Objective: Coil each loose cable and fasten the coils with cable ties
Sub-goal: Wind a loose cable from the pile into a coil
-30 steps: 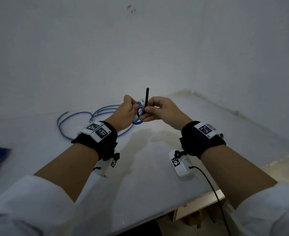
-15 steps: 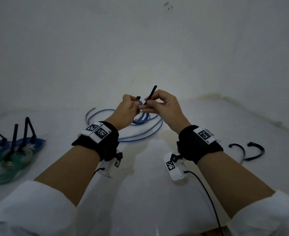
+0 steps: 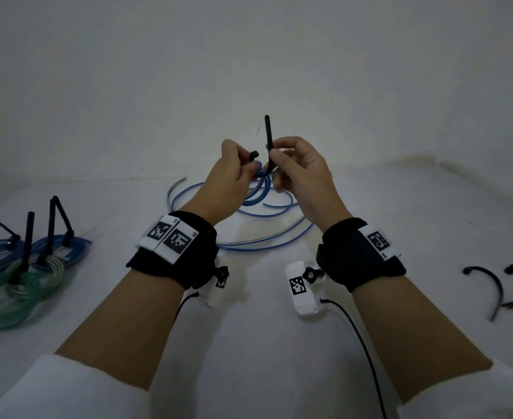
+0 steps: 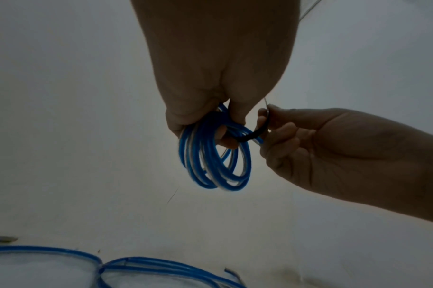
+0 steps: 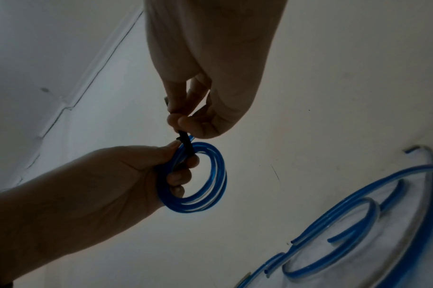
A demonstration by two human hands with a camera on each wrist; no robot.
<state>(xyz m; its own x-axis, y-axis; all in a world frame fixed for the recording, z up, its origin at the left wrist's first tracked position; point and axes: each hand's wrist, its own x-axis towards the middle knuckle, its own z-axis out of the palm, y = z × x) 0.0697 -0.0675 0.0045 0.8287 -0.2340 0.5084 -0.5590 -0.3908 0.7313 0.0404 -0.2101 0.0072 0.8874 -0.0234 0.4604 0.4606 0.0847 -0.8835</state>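
Springy, light loops of the small blue plastic cable coil (image 4: 216, 159) want unwinding, so the left hand (image 3: 225, 179) grips them bunched while right hand (image 3: 302, 173) fingertips pinch the thin black cable tie (image 3: 268, 137) near its wrap.

Both hands (image 3: 302, 173) raised, fingers pinched

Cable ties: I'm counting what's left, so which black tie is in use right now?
The cable tie held up between both hands, looped around the blue coil. The two spare ties lie curved on the table at right; others already stand from finished coils at left.
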